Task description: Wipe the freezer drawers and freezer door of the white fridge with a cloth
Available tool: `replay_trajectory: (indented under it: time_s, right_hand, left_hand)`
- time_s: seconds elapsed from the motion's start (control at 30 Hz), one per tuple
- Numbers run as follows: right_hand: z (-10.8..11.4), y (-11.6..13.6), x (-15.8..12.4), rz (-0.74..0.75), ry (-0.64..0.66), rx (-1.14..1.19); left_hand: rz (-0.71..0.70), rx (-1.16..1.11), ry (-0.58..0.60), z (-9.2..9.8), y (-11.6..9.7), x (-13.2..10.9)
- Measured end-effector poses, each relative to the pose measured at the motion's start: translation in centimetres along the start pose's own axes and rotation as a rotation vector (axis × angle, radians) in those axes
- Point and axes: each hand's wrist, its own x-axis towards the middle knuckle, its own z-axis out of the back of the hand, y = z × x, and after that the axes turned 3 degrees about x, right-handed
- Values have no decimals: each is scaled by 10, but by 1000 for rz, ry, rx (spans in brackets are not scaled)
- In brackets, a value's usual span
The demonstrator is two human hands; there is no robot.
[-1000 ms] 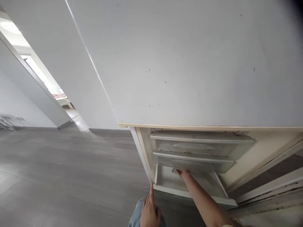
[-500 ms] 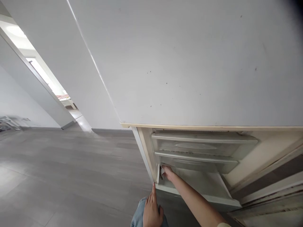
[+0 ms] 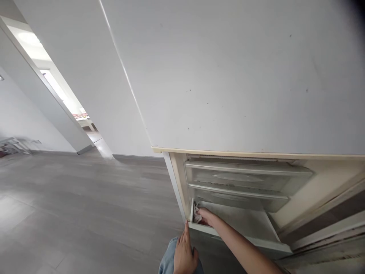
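The right hand [image 3: 207, 217] sits just below the frame's centre, its bare forearm stretching up from the lower right edge, fingers curled closed. The left hand [image 3: 184, 254] lies flat at bottom centre, fingers together and pointing up.

No readable text, labels, brands or nos. anywhere: fridge door [image 3: 242, 76], drawers [image 3: 245, 177], floor [image 3: 85, 205] all unmarked.

A home (white fridge-freezer [image 3: 242, 95], grey plank floor [image 3: 85, 198], doorway [image 3: 57, 87])

Crumpled white cloth [image 3: 196, 215] (in drawer corner)
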Motion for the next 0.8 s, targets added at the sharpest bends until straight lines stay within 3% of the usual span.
replay_trajectory:
  time_s: [0.17, 0.3, 0.5, 0.63, 0.8]
  right_hand:
    - [-5, 20, 1, 190, -107, 109]
    - [-4, 18, -10, 227, -77, 96]
    - [19, 5, -34, 149, 112, -96]
    - [27, 5, -45, 63, 160, -323]
    - [26, 9, -53, 70, 192, -478]
  left_hand:
    - [18, 14, 10, 1, -1, -2]
    - [15, 21, 21, 1, 0, -1]
    - [-3, 8, -10, -1, 0, -1]
    - [5, 13, -18, -1, -1, 0]
    - [9, 32, -21, 1, -4, 1]
